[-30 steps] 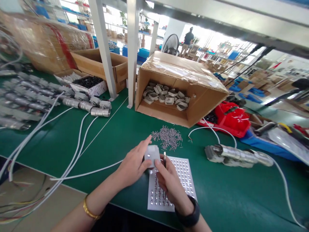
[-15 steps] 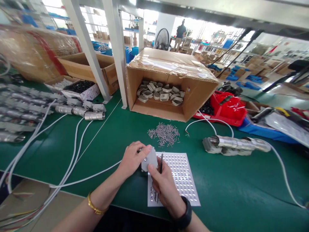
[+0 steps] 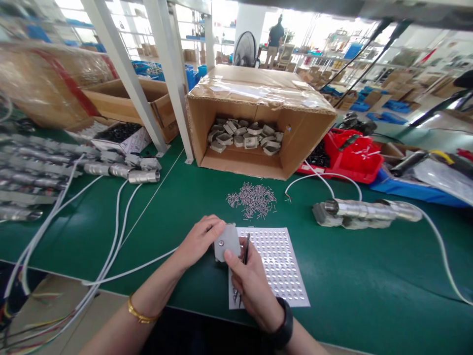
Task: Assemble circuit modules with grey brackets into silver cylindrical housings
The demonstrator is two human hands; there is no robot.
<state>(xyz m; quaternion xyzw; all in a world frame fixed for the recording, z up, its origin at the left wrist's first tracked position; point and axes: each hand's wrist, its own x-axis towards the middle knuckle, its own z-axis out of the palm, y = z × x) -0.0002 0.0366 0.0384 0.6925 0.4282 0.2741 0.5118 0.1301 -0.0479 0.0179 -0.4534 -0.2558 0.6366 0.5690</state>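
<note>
A small grey metal housing (image 3: 231, 238) with a round silver dot on its flat face is held up between both hands, over the left edge of a white sheet (image 3: 295, 268). My left hand (image 3: 199, 242) grips it from the left, fingers closed along its upper side. From below, my right hand (image 3: 253, 283) presses its thumb on the face. Dark tweezers (image 3: 246, 247) are also tucked in the right hand, pointing away from me. Rows of small shiny round dots cover the sheet. Beyond it lies a pile of small metal screws or pins (image 3: 254, 199).
A cardboard box (image 3: 236, 165) on its side holds several grey housings. Joined metal assemblies with white cables lie left (image 3: 144, 176) and right (image 3: 373, 212). Red bins (image 3: 358, 158) stand back right; a metal post (image 3: 173, 84) rises left of the box. A person (image 3: 275, 39) stands far off.
The left hand's fingers have shifted slightly left and down along the housing, showing more of its upper edge. The right hand keeps its hold with the tweezers. The camera view has shifted slightly.
</note>
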